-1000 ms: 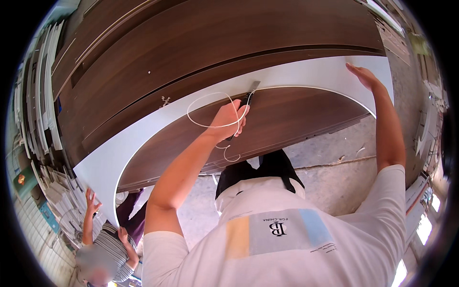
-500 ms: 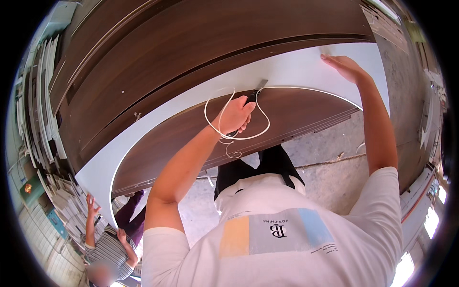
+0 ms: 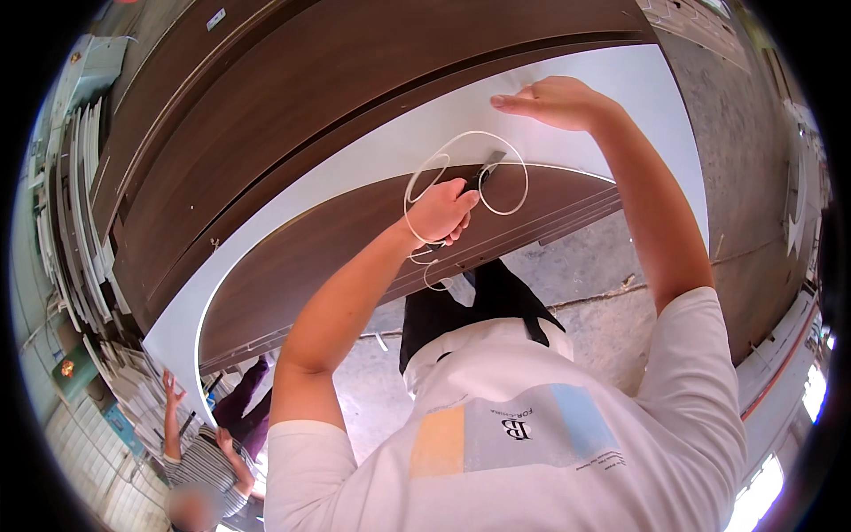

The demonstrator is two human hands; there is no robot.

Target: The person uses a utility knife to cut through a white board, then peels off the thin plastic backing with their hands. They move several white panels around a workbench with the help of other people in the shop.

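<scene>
My left hand is closed around the black handle of a scraper-like tool. Its flat metal blade lies at the inner curved edge of a long pale panel. A thin white strip curls in loose loops around the blade and my left hand, with its tail hanging below the fist. My right hand is over the panel's right part, fingers stretched out to the left and holding nothing. Whether its palm touches the surface is unclear.
Dark brown boards lie beneath and beyond the panel. At its far left end, another person in a striped top has both hands near it. Stacked boards stand along the left. Concrete floor shows below the boards' near edge.
My left hand has drawn the tool rightward along the inner curve. The strip's loops have swung up and right. My right hand has shifted left across the panel. The whole view has shifted somewhat.
</scene>
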